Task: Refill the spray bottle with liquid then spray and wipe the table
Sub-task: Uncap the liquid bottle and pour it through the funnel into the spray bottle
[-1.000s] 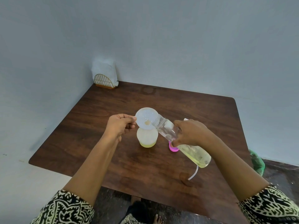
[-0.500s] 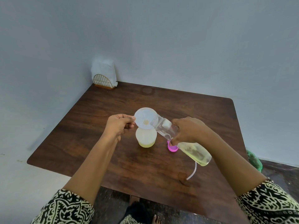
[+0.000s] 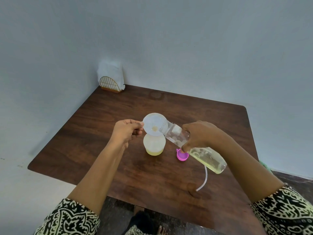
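Refilling step: the left hand [image 3: 126,131] pinches a funnel [image 3: 154,124] atop the spray bottle [image 3: 154,144] while the right hand [image 3: 200,135] grips a tilted supply bottle [image 3: 194,146], which needs tipping further to pour.

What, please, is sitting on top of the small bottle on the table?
A white funnel sits in the small bottle, steadied by the left hand. The funnel hides the bottle's neck. Yellow liquid shows at its bottom.

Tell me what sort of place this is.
Probably a plain home dining or eating corner. A dark wooden table is pushed into a corner of bare pale walls, a napkin holder stands at its far corner, and the person's bare foot shows below.
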A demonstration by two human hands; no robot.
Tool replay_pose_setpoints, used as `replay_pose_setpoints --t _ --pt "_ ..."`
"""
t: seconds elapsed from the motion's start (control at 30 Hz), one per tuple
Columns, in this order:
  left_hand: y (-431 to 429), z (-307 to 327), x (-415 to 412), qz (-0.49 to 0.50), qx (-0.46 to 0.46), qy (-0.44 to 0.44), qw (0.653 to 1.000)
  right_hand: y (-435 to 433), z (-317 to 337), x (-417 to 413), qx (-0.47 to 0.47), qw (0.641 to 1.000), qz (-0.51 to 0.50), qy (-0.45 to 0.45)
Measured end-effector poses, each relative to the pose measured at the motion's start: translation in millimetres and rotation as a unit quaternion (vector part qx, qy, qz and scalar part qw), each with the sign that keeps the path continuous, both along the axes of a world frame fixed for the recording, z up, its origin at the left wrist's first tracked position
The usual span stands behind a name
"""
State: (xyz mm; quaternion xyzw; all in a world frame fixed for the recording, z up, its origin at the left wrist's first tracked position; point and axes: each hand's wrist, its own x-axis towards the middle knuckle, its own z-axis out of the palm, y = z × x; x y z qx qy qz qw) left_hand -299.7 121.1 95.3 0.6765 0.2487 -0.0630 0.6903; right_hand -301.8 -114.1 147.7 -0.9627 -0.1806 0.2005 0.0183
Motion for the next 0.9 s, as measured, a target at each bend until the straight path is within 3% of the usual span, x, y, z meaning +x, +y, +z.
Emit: replay_pose_setpoints --t 0.9 --pt "1 -4 -1 0.005 -0.013 -0.009 1.0 6 19 11 -0.044 0.998 0.048 0.027"
